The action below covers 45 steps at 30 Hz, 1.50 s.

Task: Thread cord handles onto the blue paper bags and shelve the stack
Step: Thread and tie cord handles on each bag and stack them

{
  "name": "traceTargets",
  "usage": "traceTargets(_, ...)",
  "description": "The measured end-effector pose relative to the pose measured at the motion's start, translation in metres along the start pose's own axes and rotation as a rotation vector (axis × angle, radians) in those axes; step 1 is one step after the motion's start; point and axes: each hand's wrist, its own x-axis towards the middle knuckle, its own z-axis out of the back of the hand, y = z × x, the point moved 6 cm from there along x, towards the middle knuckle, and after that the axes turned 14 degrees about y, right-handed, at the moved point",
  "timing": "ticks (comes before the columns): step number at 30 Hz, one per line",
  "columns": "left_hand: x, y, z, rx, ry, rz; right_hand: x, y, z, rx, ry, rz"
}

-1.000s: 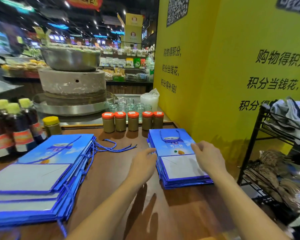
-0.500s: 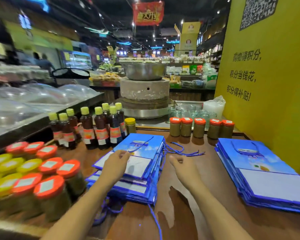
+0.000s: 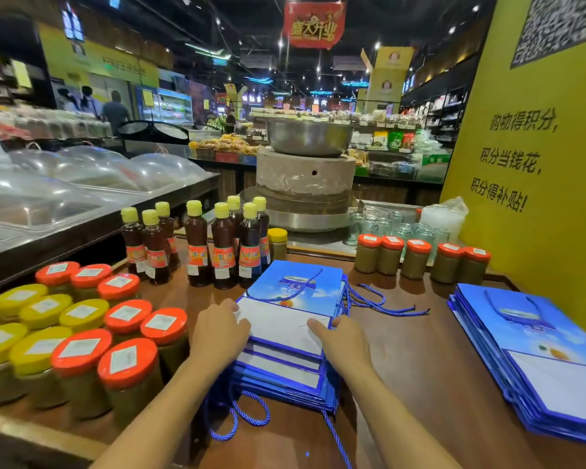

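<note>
A stack of flat blue paper bags (image 3: 293, 299) lies in the middle of the wooden counter (image 3: 410, 360), with blue cord handles (image 3: 376, 301) trailing from its right side and front. My left hand (image 3: 219, 333) grips the stack's left edge. My right hand (image 3: 342, 343) holds its right edge, thumb on the top bag's white panel. A second, tidy stack of blue bags (image 3: 535, 360) lies at the right, apart from both hands.
Jars with orange and yellow lids (image 3: 82, 336) crowd the left of the counter. Dark sauce bottles (image 3: 222, 245) stand behind the stack. A row of orange-lidded jars (image 3: 416, 258) lines the back. A yellow wall (image 3: 538, 164) rises at the right, a stone mill (image 3: 307, 181) behind.
My view and both hands swung from the right stack to the middle stack. Both hands now clasp that stack's two sides.
</note>
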Motion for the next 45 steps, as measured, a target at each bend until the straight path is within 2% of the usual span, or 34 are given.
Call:
traceTargets(2, -0.004, -0.005, 0.0, 0.046, -0.046, -0.017, 0.0, -0.009, 0.001, 0.076, -0.005, -0.005)
traceTargets(4, -0.01, -0.009, -0.001, 0.049, -0.067, -0.039, -0.003, -0.019, 0.006, 0.262, -0.006, -0.022)
traceTargets(8, -0.037, -0.014, -0.003, -0.059, -0.108, -0.104, -0.021, -0.036, 0.022, 0.596, 0.103, -0.075)
traceTargets(13, -0.058, -0.023, -0.019, -0.097, -0.089, -0.134, -0.067, -0.05, 0.079, 0.613, 0.301, 0.005)
traceTargets(17, -0.051, -0.026, -0.03, -0.464, -0.13, -0.174, -0.105, -0.061, 0.127, 0.602, 0.476, 0.069)
traceTargets(20, -0.042, -0.023, -0.03, -0.748, -0.082, -0.086, -0.113, -0.081, 0.157, 0.575, 0.515, 0.031)
traceTargets(23, -0.039, -0.026, -0.033, -1.011, 0.022, 0.002, -0.105, -0.106, 0.178, 0.549, 0.434, -0.047)
traceTargets(26, -0.04, -0.026, -0.037, -1.008, 0.188, 0.031, -0.098, -0.125, 0.186, 0.621, 0.212, -0.078)
traceTargets(27, -0.04, -0.022, -0.038, -1.002, 0.194, 0.031, -0.097, -0.128, 0.184, 0.695, 0.139, -0.072)
traceTargets(29, -0.041, -0.013, -0.037, -1.048, 0.104, 0.023, -0.094, -0.13, 0.173, 0.909, 0.074, -0.049)
traceTargets(32, -0.051, -0.004, -0.037, -1.134, -0.067, 0.004, -0.095, -0.13, 0.147, 1.136, 0.151, -0.094)
traceTargets(35, -0.064, 0.002, -0.046, -1.2, -0.206, -0.021, -0.103, -0.131, 0.127, 1.034, 0.274, -0.165)
traceTargets(38, -0.083, -0.004, -0.062, -1.245, -0.247, -0.056, -0.099, -0.143, 0.124, 1.112, 0.187, -0.147)
traceTargets(42, -0.11, -0.026, -0.094, -1.235, -0.072, -0.096, -0.088, -0.156, 0.135, 1.019, 0.008, -0.116)
traceTargets(44, -0.124, -0.038, -0.11, -1.139, 0.04, -0.117, -0.087, -0.161, 0.145, 0.857, -0.109, -0.149)
traceTargets(45, -0.13, -0.043, -0.118, -1.065, 0.088, -0.122, -0.089, -0.161, 0.152, 0.688, -0.166, -0.167)
